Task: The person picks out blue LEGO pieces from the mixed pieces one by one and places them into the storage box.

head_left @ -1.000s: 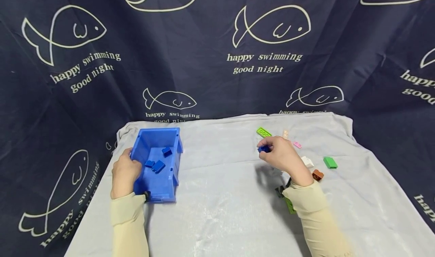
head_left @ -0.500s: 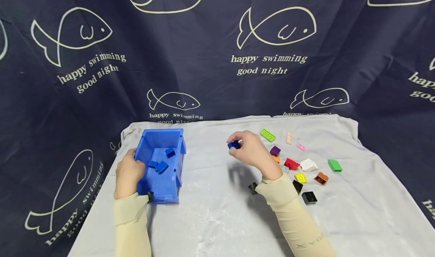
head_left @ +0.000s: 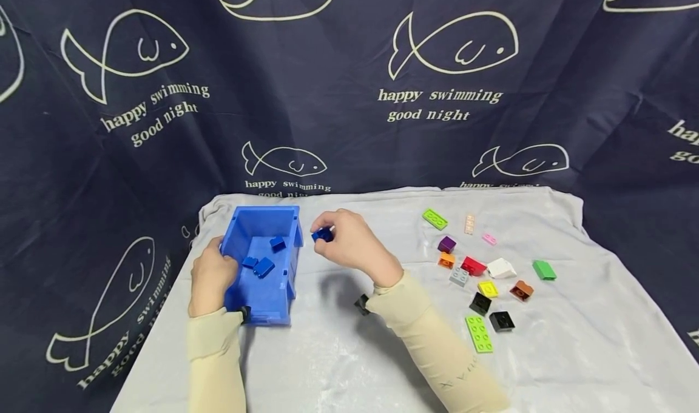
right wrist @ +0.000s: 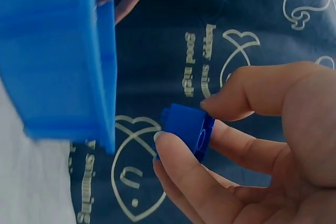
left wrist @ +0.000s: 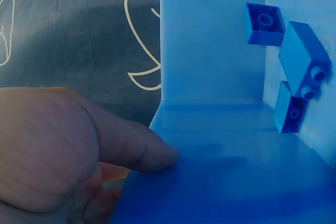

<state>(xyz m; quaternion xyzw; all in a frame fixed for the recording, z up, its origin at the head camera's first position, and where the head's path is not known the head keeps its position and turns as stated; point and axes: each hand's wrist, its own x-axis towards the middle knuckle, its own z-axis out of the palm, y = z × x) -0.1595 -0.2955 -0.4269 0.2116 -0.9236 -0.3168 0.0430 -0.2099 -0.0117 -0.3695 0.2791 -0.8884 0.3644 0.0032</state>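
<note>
My right hand [head_left: 354,241] pinches a dark blue building brick [right wrist: 184,127] between thumb and fingers, held just right of the blue plastic bin [head_left: 295,261]. In the right wrist view the brick's hollow underside faces the palm. My left hand [head_left: 212,273] grips the bin's left wall, its thumb [left wrist: 142,148] over the inner side and the other fingers mostly hidden outside. Inside the bin lie three blue bricks: one toward the back [head_left: 277,244], a small one [head_left: 250,262], and a larger studded one [head_left: 264,267] beside it.
Loose bricks are scattered on the right of the grey cloth: a lime plate [head_left: 479,334], black bricks [head_left: 502,321], a red brick [head_left: 472,266], a white one [head_left: 500,268], a green one [head_left: 544,270] and several others. A dark printed curtain [head_left: 349,128] hangs behind the table.
My right hand has carried the blue brick leftward from the scattered bricks to beside the bin, uncovering those bricks. My left hand keeps its grip on the bin; the view has shifted slightly.
</note>
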